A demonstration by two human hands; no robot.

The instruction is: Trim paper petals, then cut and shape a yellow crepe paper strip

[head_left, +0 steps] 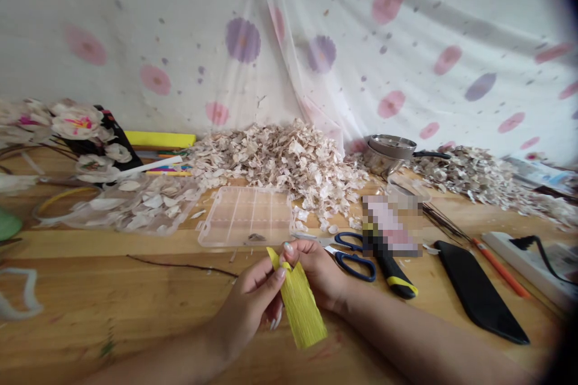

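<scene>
A strip of yellow-green crepe paper (303,313) hangs down between my two hands, its upper end pinched and bent at the fingertips. My left hand (257,292) is closed on the strip, thumb laid across its top. The fingers of my right hand (316,267) meet the same end from the other side, also pinching it. A thin dark twig-like stem (180,263) lies on the table and runs toward my left hand. Scissors with dark blue handles (356,261) lie just beyond my right hand.
Behind the hands is a clear compartment box (253,210), with a heap of pale dried petals (280,159) beyond. To the right lie a black sheath-like piece (481,292), an orange stick (501,267) and a power strip (528,264). White flowers (79,123) stand at left; a metal pot (389,159) sits behind.
</scene>
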